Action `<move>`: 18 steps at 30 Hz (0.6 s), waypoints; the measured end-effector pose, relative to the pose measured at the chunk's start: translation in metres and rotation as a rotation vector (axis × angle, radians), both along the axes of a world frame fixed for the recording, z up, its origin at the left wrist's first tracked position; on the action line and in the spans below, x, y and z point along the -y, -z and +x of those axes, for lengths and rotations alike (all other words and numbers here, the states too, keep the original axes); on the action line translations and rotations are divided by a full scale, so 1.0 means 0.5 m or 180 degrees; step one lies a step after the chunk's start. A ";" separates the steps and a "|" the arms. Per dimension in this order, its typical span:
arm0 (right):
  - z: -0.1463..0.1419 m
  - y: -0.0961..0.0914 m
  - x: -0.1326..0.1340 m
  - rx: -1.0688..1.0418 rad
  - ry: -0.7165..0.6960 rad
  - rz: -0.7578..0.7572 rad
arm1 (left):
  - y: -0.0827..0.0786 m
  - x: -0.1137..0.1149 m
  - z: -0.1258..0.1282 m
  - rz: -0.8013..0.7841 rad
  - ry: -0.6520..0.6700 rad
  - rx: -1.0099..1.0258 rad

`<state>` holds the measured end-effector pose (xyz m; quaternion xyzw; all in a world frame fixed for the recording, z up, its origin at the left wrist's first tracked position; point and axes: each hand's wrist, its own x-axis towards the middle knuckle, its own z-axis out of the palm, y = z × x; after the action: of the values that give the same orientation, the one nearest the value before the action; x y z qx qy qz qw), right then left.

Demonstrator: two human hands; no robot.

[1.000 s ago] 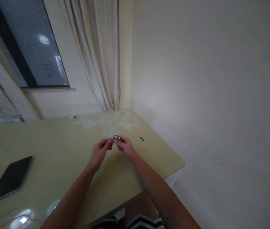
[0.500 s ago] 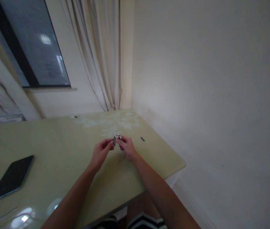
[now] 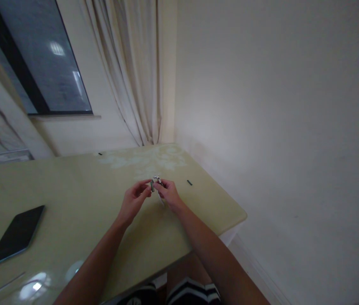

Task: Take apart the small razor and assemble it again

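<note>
Over the right half of the table my two hands are close together. Between thumb and fingers, my left hand (image 3: 136,198) pinches a small dark green stick-like piece (image 3: 152,185), held roughly upright. My right hand (image 3: 168,193) is closed on a small silver tool (image 3: 157,179) with a hooked, jaw-like end; its exact kind is too small to tell. A pale narrow strip (image 3: 161,201) hangs below the right fingers. The tool's end is beside the green piece; whether they touch, I cannot tell. A similar dark green piece (image 3: 189,182) lies right of my right hand.
A black tablet (image 3: 16,235) lies at the left of the pale green table (image 3: 81,199). Near the far edge is a small dark piece (image 3: 100,153). A thin cable-like line (image 3: 3,286) shows at lower left. Wall (image 3: 262,127) and curtain (image 3: 135,76) bound the table.
The view has shifted slightly. Both hands keep nearly the same pose and hold the same things; nothing has been picked up or let go.
</note>
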<state>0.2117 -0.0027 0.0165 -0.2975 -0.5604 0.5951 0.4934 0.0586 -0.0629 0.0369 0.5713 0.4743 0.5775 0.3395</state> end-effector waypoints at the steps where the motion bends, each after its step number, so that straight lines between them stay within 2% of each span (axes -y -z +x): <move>1: 0.000 -0.001 0.001 -0.0007 -0.0013 -0.0035 | -0.001 0.001 -0.001 0.0020 0.0024 -0.0036; 9: 0.000 -0.011 0.004 -0.0359 -0.0176 -0.0422 | 0.006 -0.005 -0.007 0.0145 0.0170 -0.0351; 18: 0.000 -0.010 0.005 -0.0352 -0.0402 -0.0454 | 0.009 -0.010 -0.009 0.0336 -0.0137 -0.0519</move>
<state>0.2116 -0.0052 0.0215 -0.2627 -0.5061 0.6788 0.4626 0.0543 -0.0581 0.0323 0.6232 0.4814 0.5604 0.2566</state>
